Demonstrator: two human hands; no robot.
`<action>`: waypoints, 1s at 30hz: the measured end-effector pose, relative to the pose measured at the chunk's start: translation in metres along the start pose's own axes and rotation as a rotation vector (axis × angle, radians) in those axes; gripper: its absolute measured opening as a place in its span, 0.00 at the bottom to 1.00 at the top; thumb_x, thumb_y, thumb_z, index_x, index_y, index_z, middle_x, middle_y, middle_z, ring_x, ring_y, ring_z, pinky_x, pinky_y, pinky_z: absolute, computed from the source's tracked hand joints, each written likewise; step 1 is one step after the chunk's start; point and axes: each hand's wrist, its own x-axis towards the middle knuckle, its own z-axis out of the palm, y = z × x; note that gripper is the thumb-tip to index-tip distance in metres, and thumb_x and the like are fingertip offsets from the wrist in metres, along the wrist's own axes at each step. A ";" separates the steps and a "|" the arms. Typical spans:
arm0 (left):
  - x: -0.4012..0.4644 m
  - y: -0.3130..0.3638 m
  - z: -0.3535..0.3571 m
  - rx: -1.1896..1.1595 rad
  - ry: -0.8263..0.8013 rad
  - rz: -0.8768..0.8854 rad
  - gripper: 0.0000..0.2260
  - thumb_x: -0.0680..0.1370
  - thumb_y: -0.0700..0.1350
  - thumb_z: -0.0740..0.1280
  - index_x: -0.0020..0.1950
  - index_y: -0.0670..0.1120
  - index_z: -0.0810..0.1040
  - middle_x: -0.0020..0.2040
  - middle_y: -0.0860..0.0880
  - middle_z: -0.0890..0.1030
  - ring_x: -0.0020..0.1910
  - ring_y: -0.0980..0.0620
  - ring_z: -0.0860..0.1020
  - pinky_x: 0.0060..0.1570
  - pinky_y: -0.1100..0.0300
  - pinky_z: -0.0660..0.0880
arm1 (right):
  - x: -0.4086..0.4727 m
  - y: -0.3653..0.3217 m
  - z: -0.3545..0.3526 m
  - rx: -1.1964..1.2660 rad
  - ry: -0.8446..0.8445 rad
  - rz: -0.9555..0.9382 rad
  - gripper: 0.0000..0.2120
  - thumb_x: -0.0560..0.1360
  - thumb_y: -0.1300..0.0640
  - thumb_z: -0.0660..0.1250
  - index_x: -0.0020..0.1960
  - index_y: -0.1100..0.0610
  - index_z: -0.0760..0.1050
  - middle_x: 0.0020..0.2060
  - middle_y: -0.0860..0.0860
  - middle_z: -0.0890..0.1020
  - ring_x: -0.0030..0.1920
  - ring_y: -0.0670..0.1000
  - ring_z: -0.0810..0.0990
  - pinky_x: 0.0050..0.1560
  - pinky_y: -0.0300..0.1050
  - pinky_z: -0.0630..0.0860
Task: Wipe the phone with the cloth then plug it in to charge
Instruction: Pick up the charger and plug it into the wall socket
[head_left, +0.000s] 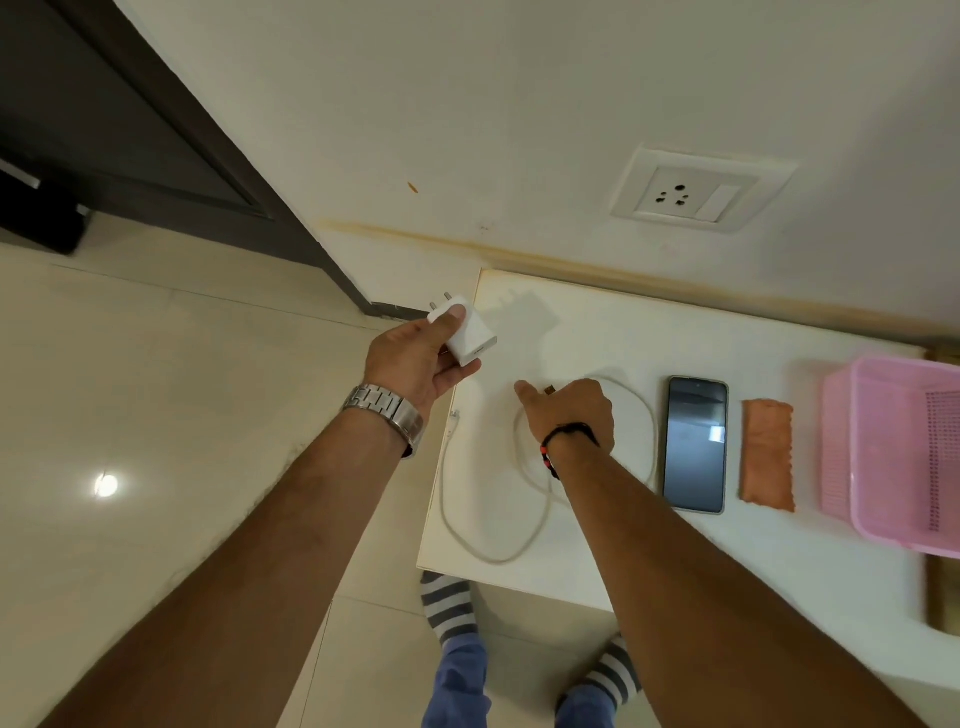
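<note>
We see one white bench (727, 353) filling the right half of the frame, its back edge against the wall and its left edge beside open tiled floor (156, 364). One pink basket (893, 447) sits at the far right, partly cut by the frame edge. One phone (695, 445) lies flat, screen up, right of centre, and one orange cloth (768, 454) lies just beside it on the right, apart from both phone and basket. One white cable (524, 540) loops across the bench left of the phone, with one free end near the left bench edge. One wall socket (698, 193) with its switch sits in the upper right of the frame, above the phone.

We count two hands. The left hand (421, 358), with a metal watch (387, 410) on the wrist, is over the left bench edge and holds one white charger plug (465, 330), thumb on top, its two pins pointing toward the upper left. The right hand (569, 410), at centre frame, has its fingers curled over the cable loop and pinches the cable's connector end (548, 388).

Bare bench lies between the charger plug and the back edge, and in front of the phone and cloth.
</note>
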 end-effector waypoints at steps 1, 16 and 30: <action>0.000 -0.001 0.000 0.005 -0.004 0.000 0.10 0.76 0.42 0.76 0.53 0.40 0.80 0.53 0.40 0.86 0.52 0.41 0.86 0.45 0.48 0.86 | 0.003 -0.001 0.001 -0.002 0.001 0.006 0.18 0.68 0.40 0.74 0.39 0.54 0.76 0.30 0.47 0.79 0.29 0.49 0.76 0.27 0.37 0.64; -0.027 0.009 0.028 -0.001 -0.115 -0.001 0.12 0.76 0.47 0.77 0.50 0.40 0.82 0.51 0.37 0.85 0.44 0.42 0.87 0.38 0.55 0.84 | -0.076 -0.007 -0.080 0.531 -0.190 -0.527 0.06 0.79 0.52 0.69 0.48 0.50 0.85 0.35 0.45 0.86 0.39 0.45 0.85 0.43 0.33 0.80; -0.066 0.009 0.067 0.100 -0.253 0.071 0.15 0.76 0.46 0.76 0.57 0.37 0.84 0.52 0.37 0.86 0.46 0.41 0.87 0.44 0.51 0.84 | -0.081 -0.006 -0.132 0.659 -0.303 -0.420 0.07 0.79 0.54 0.69 0.48 0.54 0.85 0.33 0.48 0.85 0.36 0.47 0.85 0.41 0.34 0.81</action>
